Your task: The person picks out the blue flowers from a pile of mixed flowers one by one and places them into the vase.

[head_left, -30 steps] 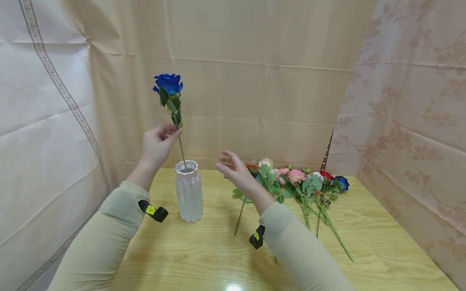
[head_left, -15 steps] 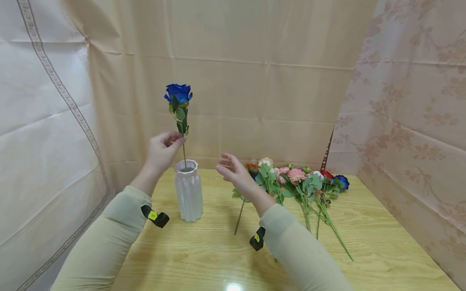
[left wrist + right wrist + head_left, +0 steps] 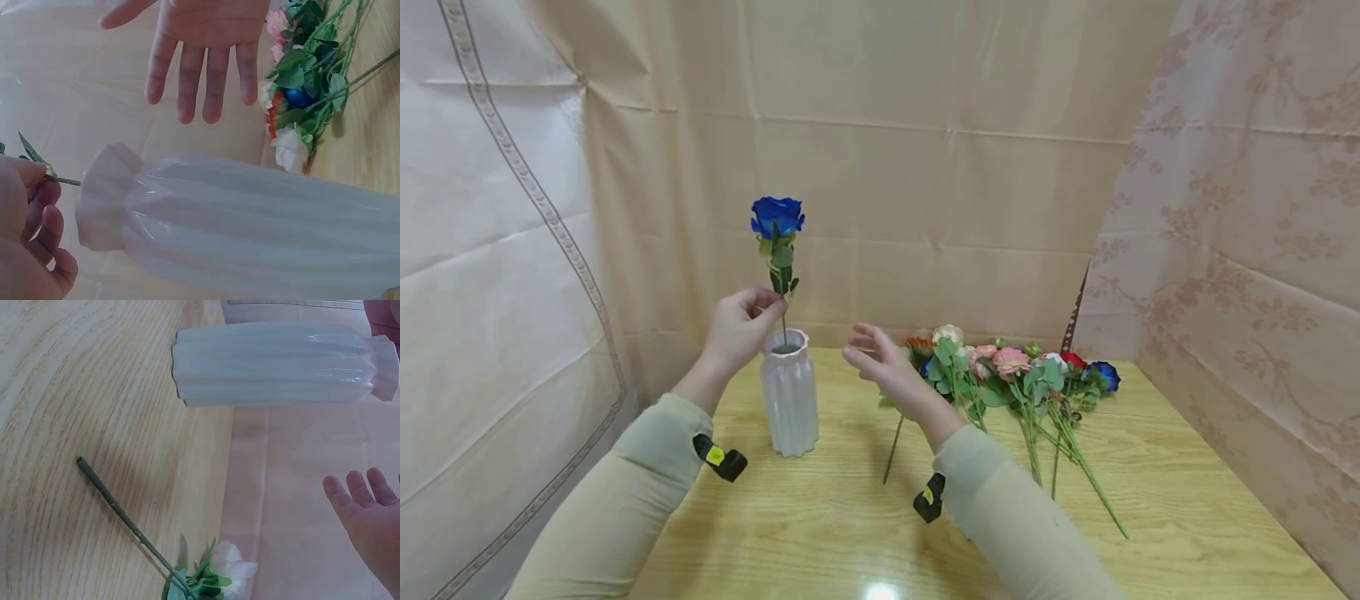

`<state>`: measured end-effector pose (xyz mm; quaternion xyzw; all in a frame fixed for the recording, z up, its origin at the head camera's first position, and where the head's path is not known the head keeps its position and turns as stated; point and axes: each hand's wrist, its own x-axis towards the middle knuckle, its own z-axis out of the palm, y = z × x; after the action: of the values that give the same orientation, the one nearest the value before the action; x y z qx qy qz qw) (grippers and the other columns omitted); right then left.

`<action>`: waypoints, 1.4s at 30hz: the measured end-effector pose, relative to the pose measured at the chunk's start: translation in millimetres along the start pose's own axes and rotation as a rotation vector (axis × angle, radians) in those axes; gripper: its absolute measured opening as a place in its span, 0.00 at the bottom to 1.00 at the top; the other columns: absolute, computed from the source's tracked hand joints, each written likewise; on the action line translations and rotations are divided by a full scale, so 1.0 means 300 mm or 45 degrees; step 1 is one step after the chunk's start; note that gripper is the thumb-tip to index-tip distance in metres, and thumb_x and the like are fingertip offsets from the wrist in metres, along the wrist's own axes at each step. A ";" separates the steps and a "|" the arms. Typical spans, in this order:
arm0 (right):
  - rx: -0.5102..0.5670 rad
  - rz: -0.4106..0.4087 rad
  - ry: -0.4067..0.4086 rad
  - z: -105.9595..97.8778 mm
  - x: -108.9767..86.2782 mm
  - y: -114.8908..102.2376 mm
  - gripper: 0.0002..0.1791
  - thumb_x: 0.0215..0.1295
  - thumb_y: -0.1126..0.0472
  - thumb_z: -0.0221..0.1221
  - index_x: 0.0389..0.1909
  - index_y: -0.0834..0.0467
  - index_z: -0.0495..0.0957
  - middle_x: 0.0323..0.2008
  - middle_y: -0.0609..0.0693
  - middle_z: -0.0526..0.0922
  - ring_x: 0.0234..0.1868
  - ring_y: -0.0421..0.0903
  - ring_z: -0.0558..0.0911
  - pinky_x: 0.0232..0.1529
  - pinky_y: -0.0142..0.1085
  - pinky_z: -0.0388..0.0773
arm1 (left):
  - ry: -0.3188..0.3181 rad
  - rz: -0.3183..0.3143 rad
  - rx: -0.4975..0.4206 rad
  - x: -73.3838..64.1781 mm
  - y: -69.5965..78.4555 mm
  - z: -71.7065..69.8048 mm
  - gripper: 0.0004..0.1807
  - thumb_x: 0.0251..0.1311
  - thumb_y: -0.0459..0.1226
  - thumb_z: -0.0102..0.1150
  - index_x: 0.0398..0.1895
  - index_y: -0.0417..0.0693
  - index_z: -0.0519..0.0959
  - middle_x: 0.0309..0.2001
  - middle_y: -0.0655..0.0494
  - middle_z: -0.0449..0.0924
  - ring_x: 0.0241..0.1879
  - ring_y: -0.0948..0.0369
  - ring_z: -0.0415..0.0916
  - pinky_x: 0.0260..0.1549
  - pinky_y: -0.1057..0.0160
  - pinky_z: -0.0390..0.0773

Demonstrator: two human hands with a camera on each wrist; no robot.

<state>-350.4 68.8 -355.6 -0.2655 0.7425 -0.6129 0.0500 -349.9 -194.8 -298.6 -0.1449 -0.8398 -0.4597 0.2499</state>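
Between thumb and fingers, my left hand point(image 3: 741, 329) pinches the stem of a blue rose point(image 3: 777, 218) just under its leaves. The rose stands upright over a white fluted vase point(image 3: 790, 404), its lower stem inside the mouth. In the left wrist view the stem enters the vase point(image 3: 250, 215) at its rim, the bloom out of sight. To the right of the vase my right hand point(image 3: 887, 367) hovers with extended fingers, holding nothing. The right wrist view shows that hand point(image 3: 375, 531) apart from the vase point(image 3: 275, 365).
A pile of artificial flowers point(image 3: 1011, 362), pink, white, red, orange and blue, lies at the back right of the wooden table point(image 3: 820, 533). Several stems point(image 3: 1097, 492) point toward the front. A beige cloth point(image 3: 887, 167) hangs behind the table.
My left hand has lowered the blue rose and shifted it slightly right, so its stem sits deeper in the vase. The right hand has dropped slightly, fingers still extended.
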 end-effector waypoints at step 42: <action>-0.089 0.044 -0.104 -0.011 -0.035 0.022 0.36 0.75 0.42 0.57 0.77 0.48 0.58 0.71 0.52 0.68 0.69 0.54 0.70 0.66 0.52 0.71 | -0.020 0.032 0.111 -0.073 -0.079 0.009 0.06 0.65 0.34 0.65 0.38 0.39 0.86 0.37 0.49 0.76 0.33 0.55 0.70 0.29 0.62 0.72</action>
<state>-345.0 77.3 -363.6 -0.2790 0.7652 -0.5744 0.0817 -343.6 -205.5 -328.6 -0.1482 -0.8590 -0.4184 0.2551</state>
